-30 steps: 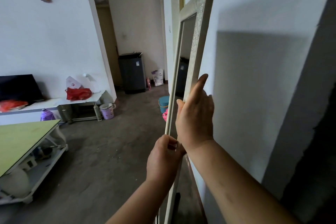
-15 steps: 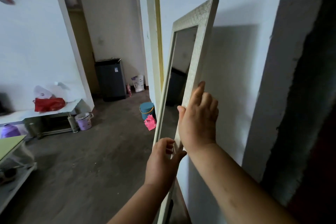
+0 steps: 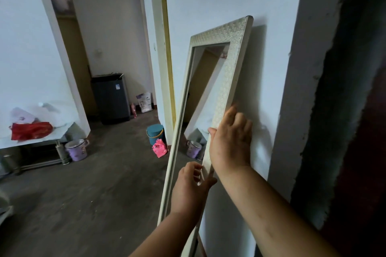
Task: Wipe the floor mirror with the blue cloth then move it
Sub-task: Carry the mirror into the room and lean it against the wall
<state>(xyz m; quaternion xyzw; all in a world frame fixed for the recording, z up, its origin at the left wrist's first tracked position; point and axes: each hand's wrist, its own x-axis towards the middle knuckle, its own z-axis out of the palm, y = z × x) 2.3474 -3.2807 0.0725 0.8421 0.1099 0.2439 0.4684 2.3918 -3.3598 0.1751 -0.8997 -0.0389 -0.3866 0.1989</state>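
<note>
The floor mirror [image 3: 229, 62], tall with a cream textured frame, stands tilted with its top close to the white wall on the right. My right hand [image 3: 230, 142] holds the frame's right edge, thumb in front and fingers behind it. Just below, my left hand [image 3: 191, 185] grips the same edge with its fingers curled over the front. The glass reflects the room. The mirror's foot is hidden by my arms. No blue cloth is in sight.
A teal bucket [image 3: 155, 133] and a pink bag [image 3: 160, 147] sit on the floor left of the mirror. A grey washing machine [image 3: 111, 98] stands in the hallway. A white bench [image 3: 31, 137] with a red bag and a purple pail [image 3: 76, 150] is at left. A dark wall edge [image 3: 334, 110] rises at right.
The mirror has swung to face me more and its top has come closer to the right wall. Both hands stayed on its right edge. My view turned right.
</note>
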